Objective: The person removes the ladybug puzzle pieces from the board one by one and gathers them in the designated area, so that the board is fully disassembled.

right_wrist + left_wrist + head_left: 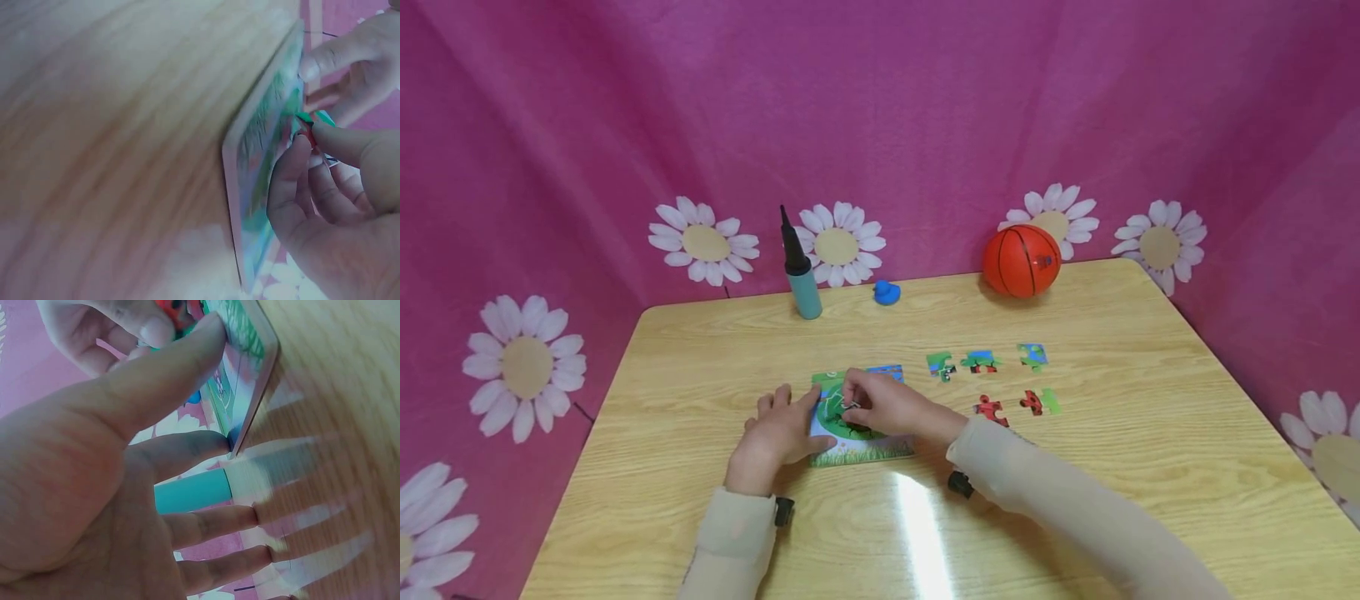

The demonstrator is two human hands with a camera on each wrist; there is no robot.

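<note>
A jigsaw puzzle board (868, 454) with a green and blue picture lies on the table before me. My right hand (891, 406) is over its middle, and the thumb and fingers pinch a small red and green puzzle piece (305, 128) close over the board. At the board's left side is my left hand (778, 435), its fingers spread and fairly straight. Its thumb (200, 347) lies over the board's near left part, and the index fingertip is right at the edge. The other left fingers reach down to the tabletop.
Several loose puzzle pieces (980, 360) lie in two rows to the right of the board. Along the back stand a teal hand pump (806, 293) with a black nozzle, a blue toy duck (887, 292) and an orange basketball (1021, 261). A pink flowered curtain (917, 125) hangs behind the table.
</note>
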